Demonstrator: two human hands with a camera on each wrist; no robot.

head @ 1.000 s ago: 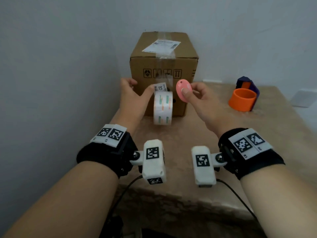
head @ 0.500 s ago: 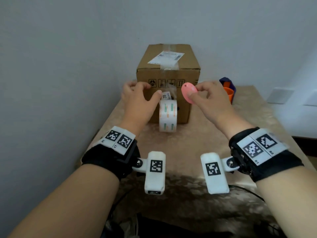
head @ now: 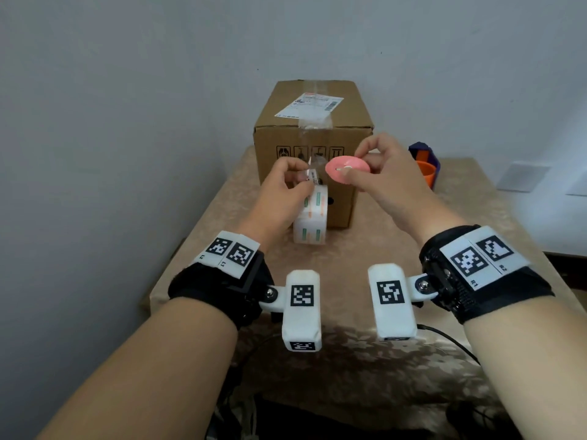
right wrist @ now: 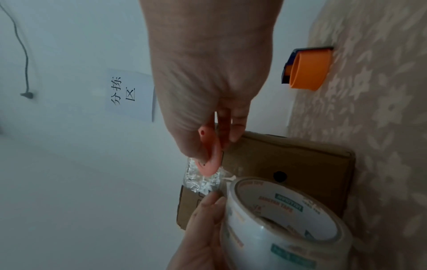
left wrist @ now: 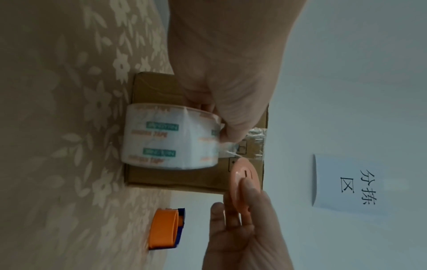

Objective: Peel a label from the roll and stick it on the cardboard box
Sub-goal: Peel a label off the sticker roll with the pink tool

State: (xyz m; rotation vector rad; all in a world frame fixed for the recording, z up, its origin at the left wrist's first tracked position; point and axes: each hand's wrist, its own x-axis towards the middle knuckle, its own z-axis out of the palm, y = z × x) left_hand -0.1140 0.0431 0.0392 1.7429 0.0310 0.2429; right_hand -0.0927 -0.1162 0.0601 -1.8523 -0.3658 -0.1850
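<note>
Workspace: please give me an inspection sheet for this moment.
Surface: beige floral tablecloth over a table.
Job's things: brown taped cardboard box stands at the back; white printed roll stands in front of it.
Clutter: orange ring with blue holder, right of the box.
Grippers: left hand pinches the roll's loose end; right hand pinches a pink oval disc.
Cables: black cable near the front edge.
Surroundings: white wall; paper sign.

L hand (head: pixel 279 188) + R hand (head: pixel 386 173) raised side by side, both grips pinched.
</note>
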